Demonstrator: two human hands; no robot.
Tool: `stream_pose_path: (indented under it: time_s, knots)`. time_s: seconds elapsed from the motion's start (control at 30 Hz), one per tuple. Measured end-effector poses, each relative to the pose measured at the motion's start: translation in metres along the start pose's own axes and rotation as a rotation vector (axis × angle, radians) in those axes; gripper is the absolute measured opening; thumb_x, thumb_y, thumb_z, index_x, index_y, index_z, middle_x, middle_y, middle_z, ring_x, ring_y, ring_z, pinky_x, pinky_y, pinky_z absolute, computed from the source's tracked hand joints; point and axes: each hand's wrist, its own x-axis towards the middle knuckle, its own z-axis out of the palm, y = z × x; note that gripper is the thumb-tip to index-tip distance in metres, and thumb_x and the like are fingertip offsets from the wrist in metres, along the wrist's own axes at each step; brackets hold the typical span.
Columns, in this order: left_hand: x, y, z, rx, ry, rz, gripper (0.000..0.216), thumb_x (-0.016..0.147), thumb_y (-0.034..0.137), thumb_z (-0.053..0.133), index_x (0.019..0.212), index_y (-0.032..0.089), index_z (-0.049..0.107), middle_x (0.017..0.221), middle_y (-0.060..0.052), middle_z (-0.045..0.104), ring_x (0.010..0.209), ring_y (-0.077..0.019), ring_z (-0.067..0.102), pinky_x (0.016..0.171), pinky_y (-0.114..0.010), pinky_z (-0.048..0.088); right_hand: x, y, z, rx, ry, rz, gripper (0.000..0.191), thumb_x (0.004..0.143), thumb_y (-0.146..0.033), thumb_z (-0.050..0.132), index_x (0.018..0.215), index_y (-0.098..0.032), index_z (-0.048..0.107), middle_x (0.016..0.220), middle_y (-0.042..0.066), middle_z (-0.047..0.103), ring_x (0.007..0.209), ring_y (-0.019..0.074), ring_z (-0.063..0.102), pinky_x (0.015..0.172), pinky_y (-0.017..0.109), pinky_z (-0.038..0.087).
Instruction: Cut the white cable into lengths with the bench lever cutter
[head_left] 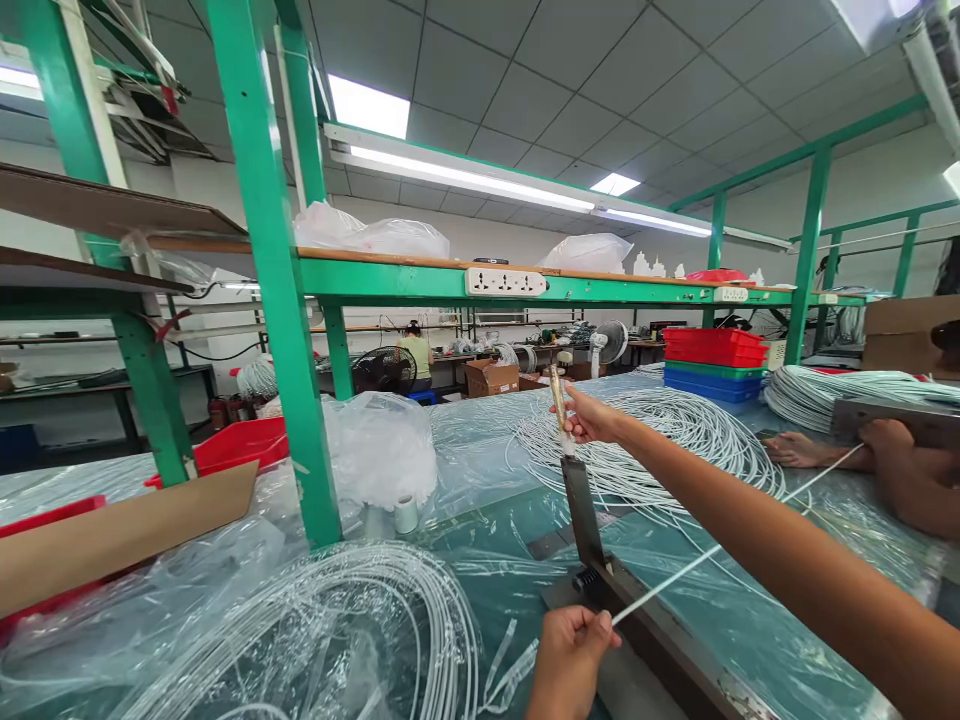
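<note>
Head view: a workshop bench seen from the worker's own eye level, arms reaching forward.
Tabletop: covered in clear plastic sheeting, running between green steel frame posts.
Cable coils: a broad heap of white cable lies at centre right, behind the raised arm; another bundle, under plastic, sits at lower left.
Stacked trays: red, green and blue, at the far right end of the tabletop.
Plastic bag: crumpled, just right of the nearest green post.
Cutter: a hinged metal lever cutter at lower centre, its blade arm tilted up and away from the base.
Right hand: closed around the cutter's brass-coloured handle, holding the lever raised.
Left hand: at the bottom edge, fingers closed on a white cable just beside the cutter's hinge.
White cable: runs taut from the left hand up and to the right, across the cutter base.
Co-worker's hand: rests on the tabletop at far right, near the far end of the cable.
Seated person: at a distant bench, back turned.
</note>
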Motion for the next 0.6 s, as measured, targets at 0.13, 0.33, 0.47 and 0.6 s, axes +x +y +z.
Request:
stream_pose_path:
  time_s: [0.13, 0.33, 0.47, 0.6]
  knots:
    - [-0.012, 0.007, -0.002, 0.368, -0.045, 0.134, 0.021, 0.073, 0.026, 0.047, 0.068, 0.013, 0.062, 0.059, -0.005, 0.056, 0.063, -0.0205, 0.052, 0.059, -0.028, 0.028, -0.019, -0.002, -0.002, 0.010, -0.006, -0.024, 0.055, 0.083, -0.061, 0.012, 0.092, -0.017, 0.045, 0.048, -0.003, 0.040, 0.035, 0.0059, 0.029, 0.038, 0.017, 0.030]
    - [-0.017, 0.009, 0.004, 0.642, -0.016, 0.167, 0.027, 0.076, 0.016, 0.037, 0.079, 0.017, 0.064, 0.079, -0.010, 0.064, 0.077, -0.0260, 0.056, 0.063, -0.031, 0.033, -0.037, 0.000, -0.006, 0.085, -0.020, -0.070, 0.054, 0.084, -0.060, 0.011, 0.093, -0.019, 0.045, 0.045, -0.004, 0.040, 0.034, 0.0065, 0.030, 0.037, 0.016, 0.032]
    - [-0.003, -0.004, 0.016, 0.135, 0.035, -0.023, 0.021, 0.072, 0.015, 0.040, 0.059, 0.016, 0.057, 0.045, 0.003, 0.043, 0.045, -0.0120, 0.042, 0.049, -0.024, 0.027, -0.054, 0.001, -0.016, 0.138, -0.039, -0.084, 0.055, 0.085, -0.057, 0.010, 0.094, -0.018, 0.047, 0.044, -0.004, 0.041, 0.033, 0.0063, 0.034, 0.037, 0.016, 0.034]
    - [0.005, -0.007, 0.027, -0.007, 0.005, -0.150, 0.028, 0.075, 0.026, 0.034, 0.049, 0.020, 0.043, 0.033, 0.008, 0.021, 0.032, -0.0087, 0.019, 0.041, -0.024, 0.018, -0.078, 0.001, -0.028, 0.178, -0.038, -0.065, 0.056, 0.085, -0.057, 0.013, 0.096, -0.016, 0.050, 0.054, 0.003, 0.055, 0.044, 0.0100, 0.051, 0.045, 0.019, 0.045]
